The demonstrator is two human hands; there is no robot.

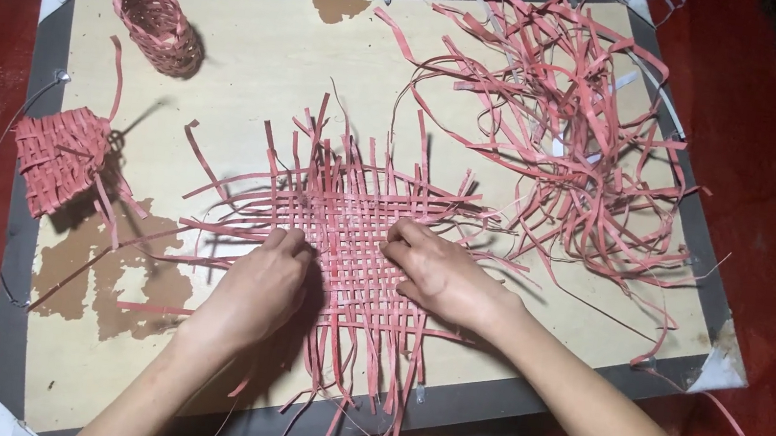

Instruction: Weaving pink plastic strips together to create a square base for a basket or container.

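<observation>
Red floor sheet, pale board with grey edges (26, 233). Flat pink woven strip mat (348, 223) at board centre; left hand (256, 291) presses flat, right hand (435, 273) pinches strips. Unsecured loose ends may slip, loosening the weave.

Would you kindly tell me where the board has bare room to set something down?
Bare board lies between the small round basket, the woven mat and the loose strip pile. The near-left corner is also free. It is crowded around both hands and at far right.
</observation>
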